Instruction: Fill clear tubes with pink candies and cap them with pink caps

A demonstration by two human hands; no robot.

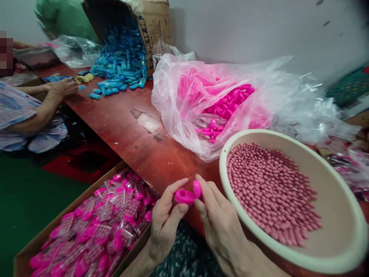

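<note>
A bright pink plastic flip-top cap (pixel 185 196) is between my two hands, above the table's front edge. Its base, with a round hole in the top, is pinched between the thumb and fingers of my left hand (pixel 167 215). The raised lid (pixel 197 189) stands up at the right end, where my right hand (pixel 217 219) grips it with thumb and forefinger. Left of my hands, a cardboard box (pixel 21 257) holds many clear packs with pink caps (pixel 98 227). To the right, small dusky-pink balls (pixel 268 188) lie in a large cream basin (pixel 331 196).
Beyond my hands, a clear plastic bag (pixel 173 111) holds loose pink caps (pixel 230 102). Blue pieces (pixel 121 65) spill from a tipped carton (pixel 157 30) on the red-brown table (pixel 121 123). At the left, another person's hand (pixel 62 86) rests near a yellow item (pixel 84 78).
</note>
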